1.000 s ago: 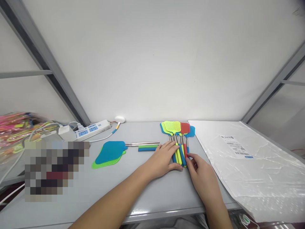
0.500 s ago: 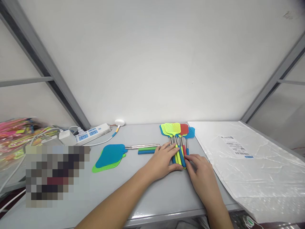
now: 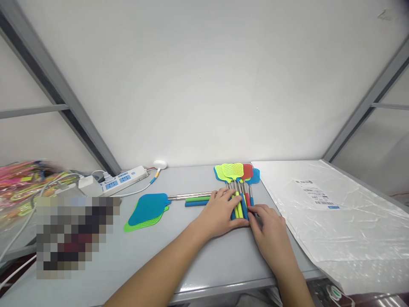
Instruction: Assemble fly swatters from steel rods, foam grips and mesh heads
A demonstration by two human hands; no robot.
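Observation:
A bunch of small fly swatters (image 3: 232, 170) lies on the table, their yellow, red and blue heads towards the wall. My left hand (image 3: 219, 213) is curled over the handles from the left, its thumb across their near ends. From the right side my right hand (image 3: 271, 226) presses its closed fingertips on the outer red and blue handles. Part of the handles is hidden under my fingers. Left of the bunch lie two larger fly swatters, a blue one (image 3: 148, 209) over a green one (image 3: 143, 224); their handle ends run beneath my left hand.
A large white packing bag (image 3: 294, 213) with a printed label covers the table's right side. At the left are a white power strip (image 3: 128, 177) with plugs and cables, and a heap of colourful plastic-wrapped goods (image 3: 25, 183). The white wall (image 3: 204, 85) rises behind.
The heads of the bunch have drawn slightly closer together, the right blue one shifting left. My left thumb reaches a little farther right along the handle ends.

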